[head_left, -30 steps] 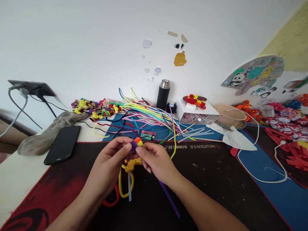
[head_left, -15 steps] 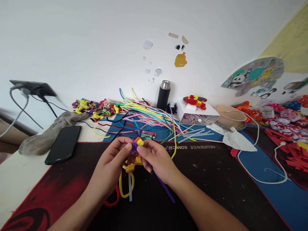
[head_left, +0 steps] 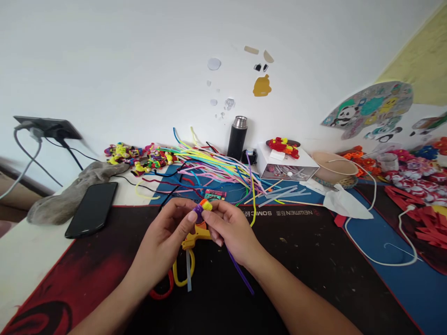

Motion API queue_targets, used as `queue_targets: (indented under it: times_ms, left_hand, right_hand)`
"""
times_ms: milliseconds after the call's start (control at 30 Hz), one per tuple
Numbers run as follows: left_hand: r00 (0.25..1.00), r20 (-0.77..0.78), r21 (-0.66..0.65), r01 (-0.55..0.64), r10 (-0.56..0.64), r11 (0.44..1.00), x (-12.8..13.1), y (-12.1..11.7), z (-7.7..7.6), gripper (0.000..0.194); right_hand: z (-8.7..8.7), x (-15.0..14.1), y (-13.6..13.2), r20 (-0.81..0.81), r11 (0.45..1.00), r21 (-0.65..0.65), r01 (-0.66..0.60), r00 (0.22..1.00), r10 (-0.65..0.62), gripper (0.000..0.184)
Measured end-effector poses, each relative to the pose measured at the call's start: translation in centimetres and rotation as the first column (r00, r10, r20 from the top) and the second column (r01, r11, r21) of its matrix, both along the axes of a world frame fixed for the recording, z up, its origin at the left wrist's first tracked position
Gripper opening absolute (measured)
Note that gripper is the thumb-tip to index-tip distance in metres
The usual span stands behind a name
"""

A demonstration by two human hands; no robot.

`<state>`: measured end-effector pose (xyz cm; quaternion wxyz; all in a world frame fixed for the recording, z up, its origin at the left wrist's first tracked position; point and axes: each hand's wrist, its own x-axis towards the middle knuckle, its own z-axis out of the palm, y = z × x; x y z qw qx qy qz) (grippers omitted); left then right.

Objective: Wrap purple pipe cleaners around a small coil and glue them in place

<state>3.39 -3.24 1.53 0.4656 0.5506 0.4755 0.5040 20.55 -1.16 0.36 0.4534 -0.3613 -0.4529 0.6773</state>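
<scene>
Between my fingertips is a small pipe-cleaner figure point(head_left: 199, 211) of purple, orange and yellow fuzzy stems. My left hand point(head_left: 171, 228) pinches its purple side, thumb on top. From the other side my right hand point(head_left: 232, 228) closes on it near the yellow part. A long purple pipe cleaner point(head_left: 240, 273) trails down from beneath my right hand. Below the hands a yellow glue gun point(head_left: 197, 236) lies on the mat, a clear glue stick point(head_left: 189, 271) sticking out of it. Scissors with red and yellow handles point(head_left: 175, 280) lie beside it, partly hidden by my left hand.
Behind the hands spreads a heap of coloured pipe cleaners point(head_left: 216, 167). A black thermos point(head_left: 237, 138), a white drawer box point(head_left: 288, 163) and a beige bowl point(head_left: 333, 167) stand along the wall. A phone point(head_left: 91, 209) lies left; a white cable point(head_left: 380, 264) loops at right.
Both hands and the small figure have shifted slightly to the right. The purple side of the figure is now more covered by my fingers.
</scene>
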Motion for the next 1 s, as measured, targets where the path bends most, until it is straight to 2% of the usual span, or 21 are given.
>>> queue_targets:
  times_ms: [200, 333, 433, 733, 1000]
  left_hand:
    - [0.967, -0.225, 0.154, -0.083, 0.117, 0.985, -0.21, 0.06, 0.38, 0.035]
    - [0.927, -0.331, 0.278, -0.080, 0.174, 0.957, -0.04, -0.02, 0.21, 0.025]
    - [0.906, -0.368, 0.316, -0.089, 0.209, 0.945, 0.04, -0.14, 0.07, 0.022]
    - [0.930, -0.246, 0.239, -0.216, 0.274, 0.947, 0.10, -0.41, 0.01, 0.025]
    - [0.951, -0.195, 0.163, -0.211, 0.241, 0.964, -0.13, 0.08, 0.15, 0.027]
  right_hand:
    - [-0.34, 0.10, 0.16, 0.019, 1.000, -0.007, 0.014, 1.000, -0.014, 0.050]
    - [-0.41, 0.06, 0.13, 0.004, 1.000, 0.002, 0.018, 1.000, -0.018, 0.054]
    - [-0.31, 0.06, 0.07, 0.007, 1.000, 0.002, 0.008, 1.000, -0.008, 0.051]
    - [0.11, 0.26, -0.10, 0.069, 0.997, 0.014, -0.075, 0.995, 0.074, 0.054]
    - [0.09, 0.31, -0.13, 0.090, 0.998, 0.041, -0.040, 0.995, 0.036, 0.045]
